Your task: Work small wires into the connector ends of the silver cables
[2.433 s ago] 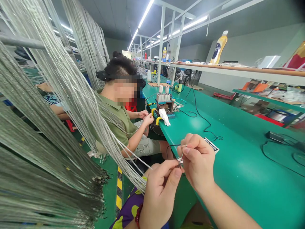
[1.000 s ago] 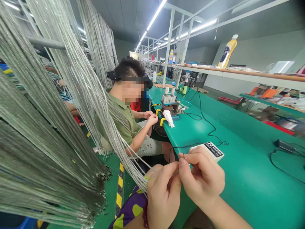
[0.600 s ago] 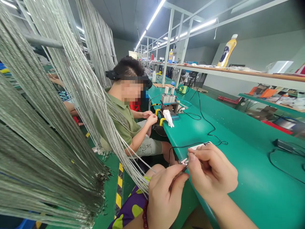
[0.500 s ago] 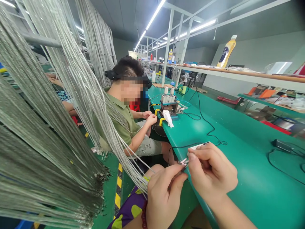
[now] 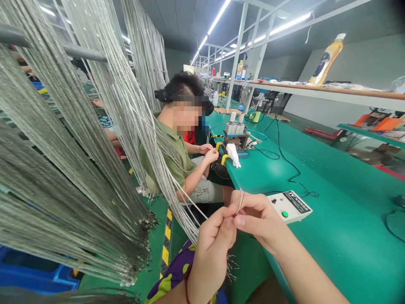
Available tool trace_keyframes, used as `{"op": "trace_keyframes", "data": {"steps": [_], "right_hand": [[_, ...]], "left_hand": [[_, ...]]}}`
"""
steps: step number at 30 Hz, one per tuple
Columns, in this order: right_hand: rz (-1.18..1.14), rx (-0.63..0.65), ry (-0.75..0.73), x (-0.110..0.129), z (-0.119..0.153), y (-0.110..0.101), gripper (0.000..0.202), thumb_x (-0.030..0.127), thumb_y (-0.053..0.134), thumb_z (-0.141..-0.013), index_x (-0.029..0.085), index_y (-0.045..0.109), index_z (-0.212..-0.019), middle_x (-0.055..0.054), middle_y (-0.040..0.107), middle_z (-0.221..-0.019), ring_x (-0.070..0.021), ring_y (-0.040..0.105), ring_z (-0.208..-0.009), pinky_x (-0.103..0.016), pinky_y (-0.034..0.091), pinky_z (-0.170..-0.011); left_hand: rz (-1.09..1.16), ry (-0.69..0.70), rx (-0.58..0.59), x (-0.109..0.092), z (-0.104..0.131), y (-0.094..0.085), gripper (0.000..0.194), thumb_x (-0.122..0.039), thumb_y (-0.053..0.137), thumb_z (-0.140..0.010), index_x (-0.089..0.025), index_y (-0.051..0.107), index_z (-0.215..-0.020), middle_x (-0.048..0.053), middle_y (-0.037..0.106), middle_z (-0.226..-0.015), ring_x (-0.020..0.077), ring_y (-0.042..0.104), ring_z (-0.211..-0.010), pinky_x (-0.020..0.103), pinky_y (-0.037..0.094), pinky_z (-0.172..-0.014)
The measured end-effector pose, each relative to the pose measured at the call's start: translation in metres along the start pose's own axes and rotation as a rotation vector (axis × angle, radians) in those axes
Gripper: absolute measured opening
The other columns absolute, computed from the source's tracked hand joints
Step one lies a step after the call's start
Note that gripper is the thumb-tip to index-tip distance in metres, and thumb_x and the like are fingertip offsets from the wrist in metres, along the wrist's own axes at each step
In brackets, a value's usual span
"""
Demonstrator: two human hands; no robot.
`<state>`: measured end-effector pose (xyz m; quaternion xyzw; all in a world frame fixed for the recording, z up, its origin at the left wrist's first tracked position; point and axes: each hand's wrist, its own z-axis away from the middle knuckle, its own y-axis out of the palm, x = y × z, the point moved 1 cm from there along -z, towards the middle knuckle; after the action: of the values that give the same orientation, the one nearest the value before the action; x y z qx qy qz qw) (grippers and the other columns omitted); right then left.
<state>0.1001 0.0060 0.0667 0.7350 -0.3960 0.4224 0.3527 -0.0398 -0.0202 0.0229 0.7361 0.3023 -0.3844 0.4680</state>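
Observation:
My left hand (image 5: 211, 247) is closed in a pinch on the end of a cable, in front of the bench edge. Thin coloured wires (image 5: 241, 199) rise from between the fingertips. Closed on the same wires, my right hand (image 5: 264, 217) meets the left one, thumb and forefinger pressed together. The fingers cover the point where wires and cable join. A bundle of grey braided cables (image 5: 172, 198) runs down behind my left hand toward my lap. Behind my right hand, a white control box (image 5: 292, 217) with a green button lies on the bench.
Beside the green bench (image 5: 341, 236) sits a co-worker (image 5: 172, 147), hands together. A small press machine (image 5: 236, 137) with a white glove (image 5: 233, 155) stands at the bench edge. Hanging cables (image 5: 79, 169) fill the left. A shelf (image 5: 284, 88) holds a bottle (image 5: 327, 59).
My right hand has come in against my left, and the wires now stand up between the fingertips. The view has shifted, so the scene sits further right and the control box shows more.

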Motion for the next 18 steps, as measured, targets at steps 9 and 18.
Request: {"op": "trace_keyframes", "data": {"steps": [9,18], "right_hand": [[-0.052,-0.018,-0.123,-0.016,0.004,-0.01,0.009,0.031,0.087,-0.088,0.026,0.091,-0.095,-0.001,0.065,-0.07,-0.011,0.055,-0.053,-0.029,0.041,-0.052],[0.158,-0.41,-0.259,-0.011,0.01,0.0,0.016,0.012,0.076,-0.077,0.022,0.08,-0.065,-0.005,0.073,-0.066,-0.0163,0.059,-0.05,-0.028,0.043,-0.043]], "left_hand": [[0.083,-0.067,0.11,-0.006,0.001,0.003,0.045,-0.057,0.067,-0.104,-0.015,0.071,-0.087,-0.006,0.035,-0.062,0.0079,0.027,-0.055,0.028,0.018,-0.053],[-0.126,-0.125,0.055,-0.004,0.001,0.007,0.057,-0.068,0.058,-0.104,-0.016,0.069,-0.083,-0.004,0.037,-0.059,0.0112,0.027,-0.056,0.028,0.021,-0.053]]}}
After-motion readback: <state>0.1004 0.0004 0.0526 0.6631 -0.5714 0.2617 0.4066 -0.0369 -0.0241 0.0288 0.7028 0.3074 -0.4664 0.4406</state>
